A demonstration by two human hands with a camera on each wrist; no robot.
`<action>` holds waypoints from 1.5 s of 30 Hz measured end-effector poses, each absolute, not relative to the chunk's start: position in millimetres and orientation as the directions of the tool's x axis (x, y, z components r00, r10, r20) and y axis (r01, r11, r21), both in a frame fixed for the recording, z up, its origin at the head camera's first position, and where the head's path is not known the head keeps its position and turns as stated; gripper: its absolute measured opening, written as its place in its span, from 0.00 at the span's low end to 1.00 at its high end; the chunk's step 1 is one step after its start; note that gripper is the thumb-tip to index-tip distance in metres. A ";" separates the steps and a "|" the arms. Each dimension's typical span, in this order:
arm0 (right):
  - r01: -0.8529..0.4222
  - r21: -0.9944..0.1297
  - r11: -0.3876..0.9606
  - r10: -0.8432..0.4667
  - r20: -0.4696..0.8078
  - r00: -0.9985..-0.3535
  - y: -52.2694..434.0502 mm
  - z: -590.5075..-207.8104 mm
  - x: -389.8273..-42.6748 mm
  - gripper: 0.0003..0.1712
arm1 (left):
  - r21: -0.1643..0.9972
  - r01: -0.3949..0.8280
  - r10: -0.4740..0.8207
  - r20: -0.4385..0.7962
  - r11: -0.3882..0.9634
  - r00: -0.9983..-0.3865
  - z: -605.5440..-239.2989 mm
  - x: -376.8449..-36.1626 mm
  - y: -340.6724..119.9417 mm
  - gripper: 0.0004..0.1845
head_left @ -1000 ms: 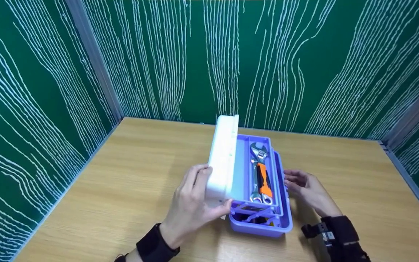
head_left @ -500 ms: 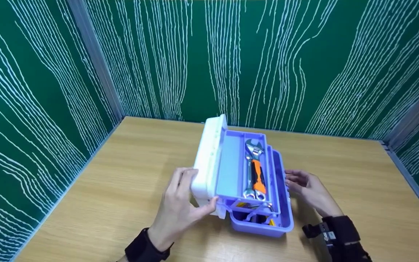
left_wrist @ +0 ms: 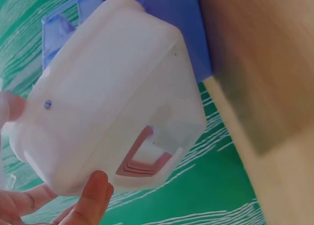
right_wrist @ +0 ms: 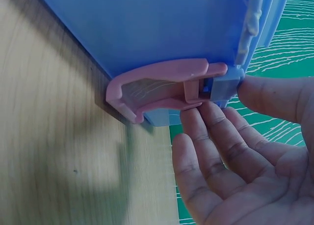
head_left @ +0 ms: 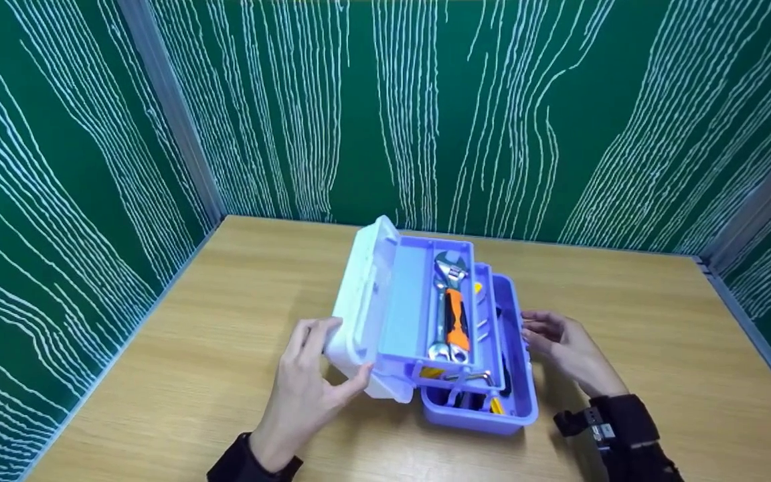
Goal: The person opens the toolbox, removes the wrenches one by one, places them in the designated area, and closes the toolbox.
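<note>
One wooden table (head_left: 218, 341), one open toolbox (head_left: 407, 304), two hands (head_left: 302, 388) (head_left: 571, 351) touching it

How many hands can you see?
2. The left hand holds the white lid, and the right hand is on the other side, touching the catch of the purple box. Neither hand is fully hidden.

The toolbox (head_left: 479, 422) is purple, bluer in the wrist views, with lilac trays (head_left: 405, 294) and a white lid (head_left: 352, 274). Its carrying handle (right_wrist: 157, 68) is pink. The silver wrench (head_left: 451, 269) has an orange-and-black grip (head_left: 460, 331). Green walls (head_left: 359, 134) carry wavy white lines; the table (head_left: 225, 335) shows light brown wood grain. The wristbands (head_left: 633, 422) are black, the corner posts (head_left: 171, 114) grey.
</note>
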State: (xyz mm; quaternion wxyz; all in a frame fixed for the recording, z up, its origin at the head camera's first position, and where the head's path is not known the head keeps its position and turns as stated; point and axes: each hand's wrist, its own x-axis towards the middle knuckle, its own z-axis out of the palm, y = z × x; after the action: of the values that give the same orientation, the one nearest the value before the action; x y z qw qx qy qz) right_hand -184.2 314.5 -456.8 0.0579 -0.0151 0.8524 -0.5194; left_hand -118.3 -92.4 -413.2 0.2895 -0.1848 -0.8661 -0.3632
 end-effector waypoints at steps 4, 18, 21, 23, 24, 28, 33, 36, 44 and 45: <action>0.014 -0.899 0.437 -0.095 -0.062 -0.994 313.7 -457.6 -184.8 0.32 | 0.570 0.489 0.094 0.583 0.660 -0.807 -417.2 -115.4 -99.4 0.34; 0.033 -0.887 0.460 -0.073 -0.074 -0.995 314.5 -457.4 -184.1 0.32 | 0.784 0.305 0.067 0.321 0.541 -0.945 -428.6 -113.4 -115.9 0.33; 0.017 -0.883 0.469 -0.076 -0.060 -0.995 314.1 -457.6 -183.8 0.32 | 0.790 0.279 0.073 0.287 0.546 -0.955 -432.1 -114.0 -120.2 0.30; 0.017 -0.883 0.469 -0.075 -0.059 -0.995 313.7 -458.2 -184.2 0.32 | 0.789 0.271 0.081 0.273 0.551 -0.959 -434.6 -114.3 -123.1 0.29; 0.017 -0.882 0.471 -0.074 -0.059 -0.995 313.4 -458.5 -184.5 0.32 | 0.788 0.268 0.085 0.267 0.555 -0.960 -435.8 -114.5 -124.5 0.28; 0.013 -0.881 0.473 -0.073 -0.054 -0.996 312.7 -459.1 -185.2 0.32 | 0.790 0.260 0.103 0.245 0.555 -0.964 -440.5 -115.4 -129.5 0.27; -0.007 -0.893 0.450 -0.087 -0.035 -0.996 312.6 -460.2 -185.0 0.32 | 0.798 0.253 0.127 0.220 0.547 -0.967 -445.6 -116.0 -134.2 0.27; -0.011 -0.900 0.435 -0.094 -0.034 -0.995 312.4 -460.8 -184.8 0.32 | 0.804 0.251 0.143 0.206 0.539 -0.968 -448.8 -116.1 -136.8 0.28; 0.010 -0.893 0.449 -0.087 -0.055 -0.995 312.9 -459.1 -183.9 0.34 | 0.835 0.226 0.183 0.153 0.502 -0.971 -455.1 -117.1 -140.8 0.28; 0.010 -0.893 0.449 -0.087 -0.055 -0.995 312.8 -459.0 -184.0 0.34 | 0.838 0.221 0.184 0.147 0.498 -0.972 -455.8 -117.2 -141.0 0.27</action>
State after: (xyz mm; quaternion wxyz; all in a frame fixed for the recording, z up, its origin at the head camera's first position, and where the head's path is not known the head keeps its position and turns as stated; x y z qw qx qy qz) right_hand -184.0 312.8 -459.0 0.0464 -0.0225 0.8500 -0.5242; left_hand -117.2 -141.0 -455.8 0.0191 -0.1171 -0.8653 -0.4869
